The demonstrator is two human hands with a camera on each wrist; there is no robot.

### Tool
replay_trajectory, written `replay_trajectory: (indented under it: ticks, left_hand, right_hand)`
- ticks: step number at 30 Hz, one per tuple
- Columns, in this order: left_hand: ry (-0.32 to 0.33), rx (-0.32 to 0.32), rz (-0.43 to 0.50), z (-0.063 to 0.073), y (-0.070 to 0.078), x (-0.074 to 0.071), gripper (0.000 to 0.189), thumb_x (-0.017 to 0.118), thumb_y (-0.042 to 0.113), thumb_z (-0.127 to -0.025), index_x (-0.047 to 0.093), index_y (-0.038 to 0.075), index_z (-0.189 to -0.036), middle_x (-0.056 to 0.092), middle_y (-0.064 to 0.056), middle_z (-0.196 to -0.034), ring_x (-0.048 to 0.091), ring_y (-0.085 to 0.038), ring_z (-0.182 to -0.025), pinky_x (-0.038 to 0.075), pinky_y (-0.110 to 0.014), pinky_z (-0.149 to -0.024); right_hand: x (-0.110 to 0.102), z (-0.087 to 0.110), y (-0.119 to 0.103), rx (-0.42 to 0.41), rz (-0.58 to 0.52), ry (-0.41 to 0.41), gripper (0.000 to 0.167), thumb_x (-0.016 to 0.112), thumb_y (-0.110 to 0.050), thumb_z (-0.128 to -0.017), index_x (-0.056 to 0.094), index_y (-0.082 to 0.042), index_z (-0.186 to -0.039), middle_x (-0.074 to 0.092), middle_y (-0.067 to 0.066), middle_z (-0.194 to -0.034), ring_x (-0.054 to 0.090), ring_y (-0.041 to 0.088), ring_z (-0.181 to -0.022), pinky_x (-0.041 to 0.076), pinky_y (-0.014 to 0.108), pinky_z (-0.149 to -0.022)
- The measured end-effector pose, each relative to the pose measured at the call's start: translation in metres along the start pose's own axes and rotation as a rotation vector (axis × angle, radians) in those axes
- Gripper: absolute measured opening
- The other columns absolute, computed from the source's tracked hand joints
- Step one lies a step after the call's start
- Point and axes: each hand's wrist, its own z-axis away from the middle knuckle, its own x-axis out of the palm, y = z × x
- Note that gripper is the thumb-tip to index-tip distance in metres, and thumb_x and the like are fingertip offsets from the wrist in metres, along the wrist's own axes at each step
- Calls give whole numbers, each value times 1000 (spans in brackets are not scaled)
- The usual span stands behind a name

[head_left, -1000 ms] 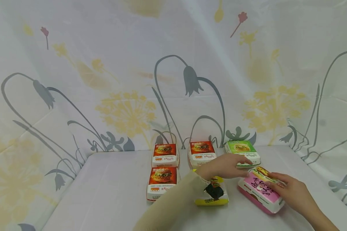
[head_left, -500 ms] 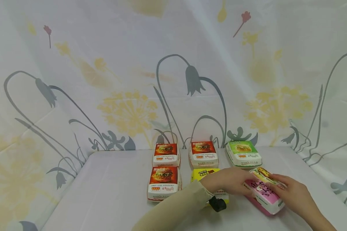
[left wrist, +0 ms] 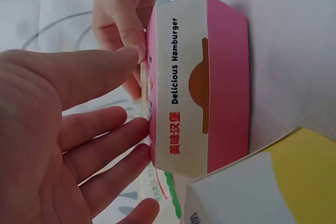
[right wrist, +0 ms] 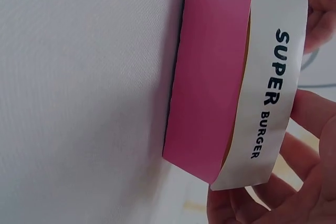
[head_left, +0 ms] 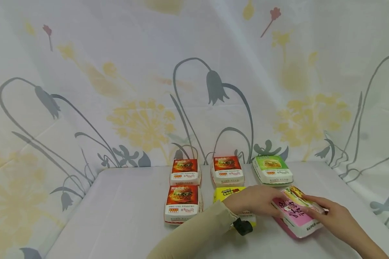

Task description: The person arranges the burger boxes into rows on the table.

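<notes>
A pink and white hamburger box [head_left: 295,212] sits at an angle on the right side of the table. My right hand [head_left: 337,217] grips its right side, thumb on the lid and fingers round the far edge. On the other side my left hand [head_left: 257,200] reaches to the box, its fingers fairly straight. The left wrist view shows those fingertips at the lid's edge, with the thumb [left wrist: 105,74] stretched over the top. Beneath the left forearm lies a yellow hamburger box [head_left: 227,193], partly hidden. Behind the pink box stands a green and white hamburger box [head_left: 272,171].
Two red and white hamburger boxes stand in the back row, a left one [head_left: 184,172] and a middle one [head_left: 227,171]. In front of the left one is another red hamburger box [head_left: 182,204]. A flower-patterned curtain [head_left: 142,129] rises behind the white table [head_left: 123,212].
My left hand has come down from in front of the green box to the pink hamburger box. The pink box has turned slightly, its near side now facing more toward me.
</notes>
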Motion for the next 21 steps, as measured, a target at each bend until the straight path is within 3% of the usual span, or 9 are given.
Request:
replay_trajectory:
  ticks: [7, 11, 14, 21]
  left_hand:
    - [27, -15, 16, -1, 1, 2, 51, 70, 43, -91, 56, 35, -140, 52, 25, -134, 45, 10, -113, 36, -11, -92]
    - [38, -28, -4, 0, 3, 3, 52, 71, 45, -90, 55, 35, -140, 51, 25, -135, 45, 9, -114, 37, -11, -91]
    - [43, -34, -26, 0, 4, 4, 54, 71, 47, -89, 55, 36, -140, 50, 24, -136, 45, 8, -114, 38, -11, -88]
    - [62, -63, -83, -1, 7, 9, 65, 71, 59, -84, 51, 38, -142, 46, 24, -140, 43, 6, -120, 39, -13, -90]
  right_hand:
    - [-2, 3, 2, -31, -1, -11, 56, 71, -38, -92, 61, -2, -134, 57, 31, -130, 61, 36, -103, 52, 33, -68]
    - [-1, 4, 1, -25, -11, 2, 57, 71, -39, -92, 61, 0, -133, 57, 32, -129, 63, 42, -102, 53, 38, -69]
    - [-1, 4, 0, -8, -21, 8, 59, 71, -41, -92, 62, 0, -132, 57, 33, -129, 62, 46, -103, 54, 48, -72]
    - [0, 3, -8, 39, 14, 25, 56, 66, -45, -95, 64, 1, -128, 63, 31, -118, 64, 42, -98, 52, 51, -69]
